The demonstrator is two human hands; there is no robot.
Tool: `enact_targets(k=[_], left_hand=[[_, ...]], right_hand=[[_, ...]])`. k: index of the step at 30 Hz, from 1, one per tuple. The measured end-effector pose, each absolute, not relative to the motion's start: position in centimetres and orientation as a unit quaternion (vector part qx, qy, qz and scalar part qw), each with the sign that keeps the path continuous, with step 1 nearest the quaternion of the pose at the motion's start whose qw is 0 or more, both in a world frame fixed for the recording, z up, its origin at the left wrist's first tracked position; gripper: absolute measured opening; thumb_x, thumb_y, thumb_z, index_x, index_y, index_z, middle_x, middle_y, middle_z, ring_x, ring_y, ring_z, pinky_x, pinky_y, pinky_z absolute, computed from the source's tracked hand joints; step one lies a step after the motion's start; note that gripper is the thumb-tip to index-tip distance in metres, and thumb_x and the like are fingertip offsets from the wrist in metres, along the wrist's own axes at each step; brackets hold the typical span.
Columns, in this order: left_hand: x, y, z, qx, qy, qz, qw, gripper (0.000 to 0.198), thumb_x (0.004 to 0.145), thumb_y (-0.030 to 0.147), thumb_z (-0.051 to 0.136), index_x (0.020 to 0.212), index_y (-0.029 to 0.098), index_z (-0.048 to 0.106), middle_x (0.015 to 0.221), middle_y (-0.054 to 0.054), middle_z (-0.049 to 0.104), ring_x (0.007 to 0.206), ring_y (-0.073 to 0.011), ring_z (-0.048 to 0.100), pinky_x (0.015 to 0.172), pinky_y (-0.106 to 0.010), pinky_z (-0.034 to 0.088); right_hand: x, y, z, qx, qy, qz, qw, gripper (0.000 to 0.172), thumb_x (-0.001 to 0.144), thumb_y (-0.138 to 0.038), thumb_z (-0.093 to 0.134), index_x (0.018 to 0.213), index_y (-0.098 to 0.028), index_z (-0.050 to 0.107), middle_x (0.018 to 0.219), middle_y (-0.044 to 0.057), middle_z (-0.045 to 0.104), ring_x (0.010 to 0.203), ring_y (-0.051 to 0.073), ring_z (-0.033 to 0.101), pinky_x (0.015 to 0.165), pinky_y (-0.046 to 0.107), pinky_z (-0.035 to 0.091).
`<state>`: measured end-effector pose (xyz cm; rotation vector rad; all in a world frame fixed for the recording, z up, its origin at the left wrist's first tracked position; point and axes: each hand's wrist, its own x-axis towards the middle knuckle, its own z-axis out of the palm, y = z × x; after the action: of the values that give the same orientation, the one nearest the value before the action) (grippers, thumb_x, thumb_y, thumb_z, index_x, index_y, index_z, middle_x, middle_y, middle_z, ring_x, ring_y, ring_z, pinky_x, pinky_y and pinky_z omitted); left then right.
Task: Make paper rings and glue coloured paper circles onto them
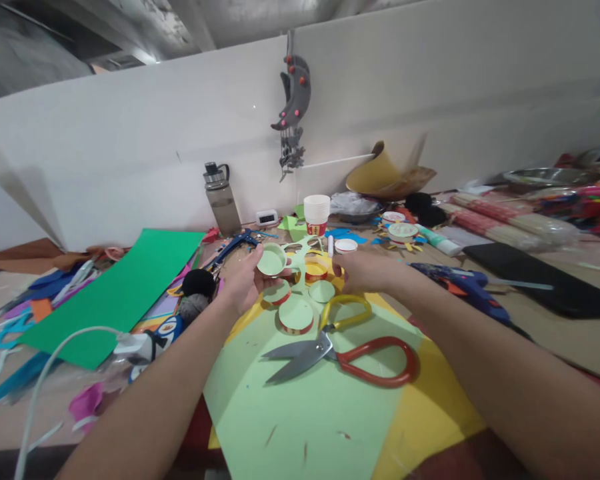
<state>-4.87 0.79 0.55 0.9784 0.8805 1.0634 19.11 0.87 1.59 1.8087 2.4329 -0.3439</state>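
My left hand (245, 280) is closed on a shallow cut-down paper cup (271, 259), tilted so that its pale green inside shows. My right hand (360, 270) has its fingers bent together beside a small white cylinder (331, 245); whether they grip it is hard to make out. Between the hands lie a yellow-lined cup base (316, 269) and pale green paper scraps with round cutouts (304, 248). Nearer me are a green-topped cup base (296, 315), another one (277, 292) and a loose green disc (322, 291). Large scissors (325, 345) rest spread apart on the light green sheet (300, 413).
Stacked paper cups (317, 212) and a water bottle (223, 200) stand at the back. A dark green sheet (115, 293) and a white cable (55, 360) are on the left. To the right lie a blue glue gun (465, 287) and a black slab (540, 277).
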Motion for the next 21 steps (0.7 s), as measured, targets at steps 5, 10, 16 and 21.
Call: enact_targets(k=[5,10,16,21], left_hand=[[-4.8,0.7,0.6,0.434,0.385,0.469,0.666,0.037,0.097,0.038,0.04,0.114,0.011,0.059,0.1,-0.018,0.073,0.079,-0.0224,0.073,0.058,-0.027,0.057],[-4.8,0.8,0.4,0.435,0.384,0.464,0.669,0.036,0.096,0.038,0.041,0.112,0.011,0.06,0.1,-0.018,0.073,0.08,-0.0225,0.073,0.058,-0.026,0.056],[-4.8,0.9,0.2,0.438,0.383,0.465,0.667,0.036,0.096,0.04,0.042,0.11,0.012,0.061,0.102,-0.018,0.072,0.081,-0.0229,0.072,0.058,-0.027,0.056],[-4.9,0.9,0.2,0.441,0.375,0.462,0.672,0.036,0.095,0.04,0.044,0.112,0.012,0.06,0.103,-0.018,0.072,0.081,-0.0233,0.072,0.059,-0.027,0.056]], right_hand=[[19.9,1.1,2.5,0.61,0.784,-0.106,0.049,0.019,0.068,-0.022,0.072,0.087,-0.022,0.073,0.089,0.005,0.071,0.081,0.021,0.064,0.061,0.026,0.041],[21.0,1.9,2.2,0.652,0.754,-0.079,0.032,0.027,0.072,-0.018,0.065,0.098,-0.018,0.072,0.094,0.01,0.071,0.081,0.023,0.065,0.063,0.028,0.042],[20.8,1.9,2.0,0.625,0.775,-0.088,0.029,0.026,0.072,-0.025,0.07,0.097,-0.019,0.071,0.099,0.01,0.071,0.088,0.024,0.065,0.064,0.028,0.042],[19.5,0.9,2.6,0.584,0.803,-0.11,0.048,0.031,0.068,-0.024,0.074,0.098,-0.022,0.071,0.099,0.006,0.071,0.091,0.024,0.064,0.064,0.027,0.041]])
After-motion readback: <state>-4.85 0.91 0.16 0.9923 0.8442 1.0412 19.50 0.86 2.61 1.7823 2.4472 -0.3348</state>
